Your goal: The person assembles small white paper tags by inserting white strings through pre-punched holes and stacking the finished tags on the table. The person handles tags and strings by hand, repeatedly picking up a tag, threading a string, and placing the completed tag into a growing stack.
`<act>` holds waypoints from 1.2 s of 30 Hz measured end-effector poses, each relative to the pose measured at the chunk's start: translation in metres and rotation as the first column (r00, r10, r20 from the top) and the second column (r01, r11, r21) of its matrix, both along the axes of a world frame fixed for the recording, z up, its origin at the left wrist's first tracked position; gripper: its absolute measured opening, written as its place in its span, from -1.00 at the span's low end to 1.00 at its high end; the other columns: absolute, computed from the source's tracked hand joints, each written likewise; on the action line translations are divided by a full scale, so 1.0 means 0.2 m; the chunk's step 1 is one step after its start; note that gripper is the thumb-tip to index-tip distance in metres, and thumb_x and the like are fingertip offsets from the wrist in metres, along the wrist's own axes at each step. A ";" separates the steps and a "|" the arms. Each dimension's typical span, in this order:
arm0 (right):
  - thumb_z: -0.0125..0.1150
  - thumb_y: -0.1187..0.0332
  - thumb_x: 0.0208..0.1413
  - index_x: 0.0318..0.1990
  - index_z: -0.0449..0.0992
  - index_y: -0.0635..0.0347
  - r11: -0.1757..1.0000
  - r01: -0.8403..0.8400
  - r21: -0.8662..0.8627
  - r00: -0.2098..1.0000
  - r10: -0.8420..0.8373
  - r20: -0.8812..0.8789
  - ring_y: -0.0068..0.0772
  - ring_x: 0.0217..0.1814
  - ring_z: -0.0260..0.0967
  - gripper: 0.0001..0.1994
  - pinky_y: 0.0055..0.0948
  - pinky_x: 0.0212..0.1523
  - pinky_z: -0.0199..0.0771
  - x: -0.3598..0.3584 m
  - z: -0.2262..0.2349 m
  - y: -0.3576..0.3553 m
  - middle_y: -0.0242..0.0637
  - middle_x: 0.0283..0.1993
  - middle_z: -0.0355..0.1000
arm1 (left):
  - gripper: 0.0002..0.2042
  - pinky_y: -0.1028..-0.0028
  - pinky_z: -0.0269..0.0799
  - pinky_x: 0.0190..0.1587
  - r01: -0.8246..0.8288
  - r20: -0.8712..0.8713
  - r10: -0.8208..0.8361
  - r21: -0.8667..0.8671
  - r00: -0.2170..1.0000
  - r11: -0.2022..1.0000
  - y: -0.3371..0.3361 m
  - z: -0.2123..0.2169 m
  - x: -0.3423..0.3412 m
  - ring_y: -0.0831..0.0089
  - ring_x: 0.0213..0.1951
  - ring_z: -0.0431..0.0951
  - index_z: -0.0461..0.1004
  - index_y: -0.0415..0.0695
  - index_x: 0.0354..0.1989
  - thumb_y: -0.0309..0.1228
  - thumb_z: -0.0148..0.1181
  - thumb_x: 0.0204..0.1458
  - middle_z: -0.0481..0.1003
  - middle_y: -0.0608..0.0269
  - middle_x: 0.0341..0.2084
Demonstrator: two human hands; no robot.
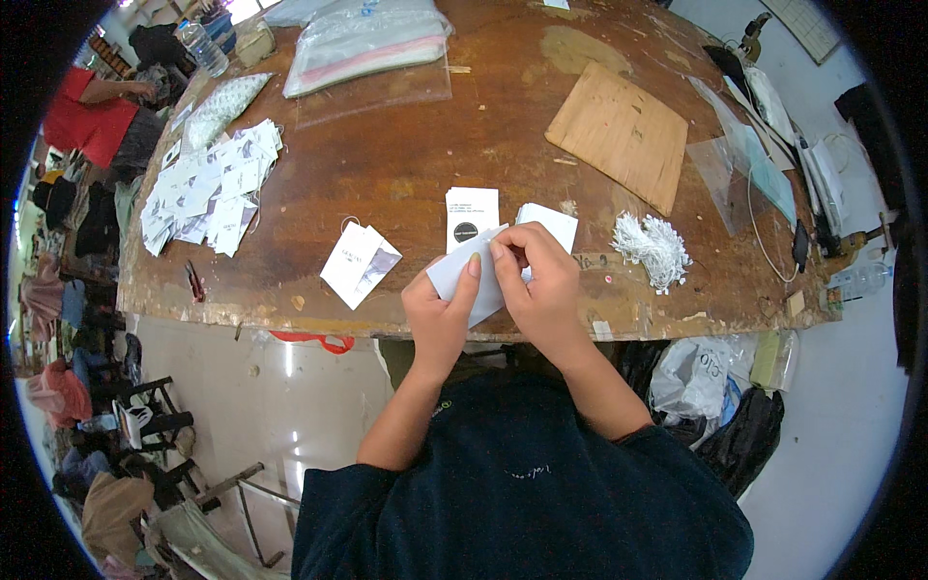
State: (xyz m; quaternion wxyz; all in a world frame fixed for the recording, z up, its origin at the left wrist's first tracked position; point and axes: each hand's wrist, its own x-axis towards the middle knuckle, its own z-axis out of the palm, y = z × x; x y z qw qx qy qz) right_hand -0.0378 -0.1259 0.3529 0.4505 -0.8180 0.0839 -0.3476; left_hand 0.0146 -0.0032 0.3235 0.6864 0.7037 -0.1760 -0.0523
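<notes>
Between hands, smooth white paper

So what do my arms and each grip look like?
Your left grip and right grip are bare, ungloved hands. Your forearms are bare too, below the short sleeves of a dark shirt with small pale marks.

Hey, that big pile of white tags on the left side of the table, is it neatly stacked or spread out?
Spread out: the white tags overlap at many different angles, with uneven edges across the table.
</notes>
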 end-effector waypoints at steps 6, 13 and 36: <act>0.19 0.55 0.19 -0.26 0.49 0.36 1.000 -0.022 -0.011 1.000 0.022 0.006 -0.42 -0.41 0.40 -0.96 -0.48 -0.33 0.43 0.02 -0.02 0.01 -0.19 -0.34 0.47 | -0.78 0.45 0.49 -0.33 -0.125 0.288 0.082 0.134 0.954 0.983 -0.01 0.00 -0.02 0.48 -0.42 0.59 0.62 -0.35 -0.24 -0.38 0.33 0.11 0.63 0.13 -0.44; 0.17 0.49 0.27 -0.24 0.52 0.33 0.885 -0.145 0.443 0.965 0.226 -0.136 -0.62 -0.37 0.36 -0.92 -0.55 -0.32 0.41 0.01 -0.02 -0.07 -0.39 -0.39 0.45 | -0.78 0.36 0.54 -0.30 -0.270 0.847 0.027 0.139 0.530 0.953 0.02 -0.02 0.07 0.30 -0.31 0.63 0.64 -0.13 -0.23 -0.55 0.33 -0.12 0.63 0.20 -0.28; 0.09 0.46 0.33 0.21 0.40 0.41 0.025 -0.208 0.978 0.901 0.394 0.182 -0.45 0.05 0.42 -0.65 -0.36 0.06 0.49 0.02 -0.10 -0.01 -0.21 0.05 0.48 | -0.73 0.37 0.33 -0.23 -0.520 0.969 -0.059 0.180 0.242 0.835 0.08 -0.03 0.13 0.41 -0.24 0.48 0.69 0.05 -0.20 -0.41 0.29 -0.15 0.58 0.51 -0.20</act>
